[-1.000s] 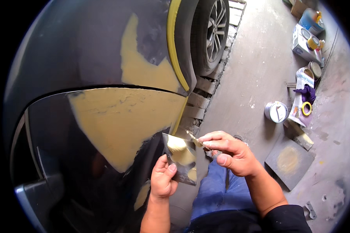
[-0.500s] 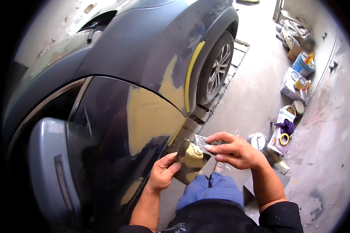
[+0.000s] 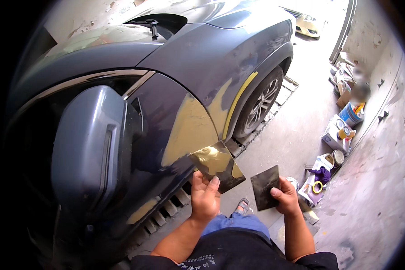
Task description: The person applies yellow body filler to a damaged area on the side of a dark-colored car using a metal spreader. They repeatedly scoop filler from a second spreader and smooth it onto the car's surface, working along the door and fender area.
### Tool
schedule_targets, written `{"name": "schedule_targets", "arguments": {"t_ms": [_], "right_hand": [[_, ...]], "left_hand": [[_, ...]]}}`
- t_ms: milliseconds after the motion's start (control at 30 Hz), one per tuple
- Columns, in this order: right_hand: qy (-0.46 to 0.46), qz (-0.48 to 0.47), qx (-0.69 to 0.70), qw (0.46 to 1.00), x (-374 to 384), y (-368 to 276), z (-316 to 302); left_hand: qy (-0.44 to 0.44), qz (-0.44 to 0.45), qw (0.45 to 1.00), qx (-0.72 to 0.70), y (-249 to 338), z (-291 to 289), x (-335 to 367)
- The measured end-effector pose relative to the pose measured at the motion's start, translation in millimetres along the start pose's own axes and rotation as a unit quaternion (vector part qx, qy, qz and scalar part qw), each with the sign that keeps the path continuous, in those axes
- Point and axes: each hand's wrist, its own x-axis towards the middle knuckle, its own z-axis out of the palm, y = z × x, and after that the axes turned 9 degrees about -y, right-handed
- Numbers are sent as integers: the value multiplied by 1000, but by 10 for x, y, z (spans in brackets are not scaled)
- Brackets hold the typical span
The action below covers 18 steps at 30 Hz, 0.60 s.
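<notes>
My left hand point(image 3: 204, 198) is closed on the near edge of a dark square putty plate point(image 3: 231, 178), thumb on top. Yellow body filler point(image 3: 217, 162) lies smeared over the plate's upper face. A dark, flat putty spreader point(image 3: 263, 189) is pinched in my right hand point(image 3: 287, 199), to the right of the plate and apart from it. Beyond the plate, a dark grey car carries a broad filler patch on its front door point(image 3: 186, 128). Another filler patch point(image 3: 218, 110) covers part of the fender, beside yellow masking tape point(image 3: 240, 101) along the wheel arch.
The side mirror point(image 3: 90, 148) juts out at my left. Along the right wall stand a blue-and-white bucket point(image 3: 351, 114), a white box point(image 3: 332, 135), a purple cloth point(image 3: 320, 174) and a tape roll point(image 3: 317, 187). A grating runs under the car beside the wheel point(image 3: 261, 105).
The spreader has come off the plate and moved right, now turned flat side up. The plate is farther forward, nearer the door. My view has shifted, showing more of the car's front.
</notes>
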Motion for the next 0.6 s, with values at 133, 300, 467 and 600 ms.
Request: {"name": "schedule_targets", "arguments": {"t_ms": [133,300,467,600], "right_hand": [[-20,0,-79,997,-56,55,290],[11,-31,-103,994,-106,290,619],[29,-16,-122,992,-210,514,966],[48,-34,-149,987,-302,612,1142]], "left_hand": [[23,30,999,-2,101,26,-170],[18,76,997,-14,204,-31,-404],[8,101,992,-77,418,-103,-631],[11,95,992,-81,549,-269,-824]]}}
